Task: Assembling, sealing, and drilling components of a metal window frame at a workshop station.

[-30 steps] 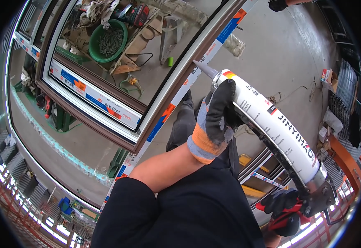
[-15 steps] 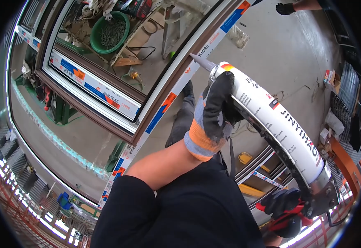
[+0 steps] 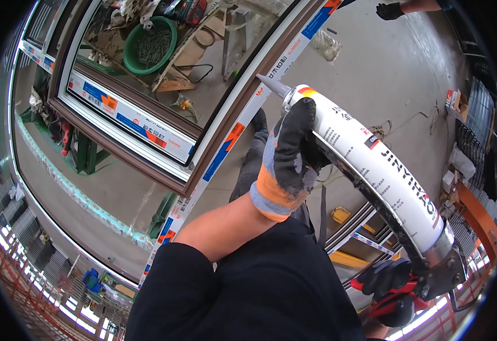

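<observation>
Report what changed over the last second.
The nozzle of the caulking gun shifted slightly along the brown frame toward its lower corner, with the left hand. A co-worker's gloved hand came further into view. Unchanged: both hands grip the gun, the right hand on its red handle.

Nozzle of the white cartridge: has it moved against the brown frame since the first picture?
Yes: the nozzle has moved along the brown frame, toward its lower corner.
</observation>
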The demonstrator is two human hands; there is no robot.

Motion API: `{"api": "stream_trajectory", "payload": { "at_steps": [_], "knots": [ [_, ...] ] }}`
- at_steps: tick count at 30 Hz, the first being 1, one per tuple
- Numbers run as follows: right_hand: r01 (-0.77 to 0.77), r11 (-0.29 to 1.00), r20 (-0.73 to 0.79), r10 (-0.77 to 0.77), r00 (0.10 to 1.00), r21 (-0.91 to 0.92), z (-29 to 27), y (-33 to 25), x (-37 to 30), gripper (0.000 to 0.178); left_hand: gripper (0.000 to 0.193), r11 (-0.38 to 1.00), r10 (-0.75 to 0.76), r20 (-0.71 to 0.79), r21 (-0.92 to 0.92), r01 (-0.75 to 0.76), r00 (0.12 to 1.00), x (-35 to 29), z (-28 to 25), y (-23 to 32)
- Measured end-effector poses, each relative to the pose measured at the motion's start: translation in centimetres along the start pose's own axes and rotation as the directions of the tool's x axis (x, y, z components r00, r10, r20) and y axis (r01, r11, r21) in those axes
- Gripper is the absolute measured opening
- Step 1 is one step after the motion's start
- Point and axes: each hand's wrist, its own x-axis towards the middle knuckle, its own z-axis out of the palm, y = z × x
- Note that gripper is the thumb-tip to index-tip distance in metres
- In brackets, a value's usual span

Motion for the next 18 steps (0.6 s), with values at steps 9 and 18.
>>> {"api": "stream_trajectory", "payload": {
  "at_steps": [9, 18],
  "knots": [
    [0.005, 1.0, 0.02, -0.004, 1.0, -0.021, 0.4, 1.0, -0.3, 0.043, 0.032, 0.999, 0.008, 0.047, 0.04, -0.01, 0.999, -0.7, -0.6, 0.4],
    [0.011, 0.999, 0.041, -0.009, 0.999, -0.047, 0.6, 1.8, -1.6, 0.043, 0.032, 1.0, 0.007, 0.049, 0.02, -0.008, 0.999, -2.0, -1.8, 0.9]
  ]
}}
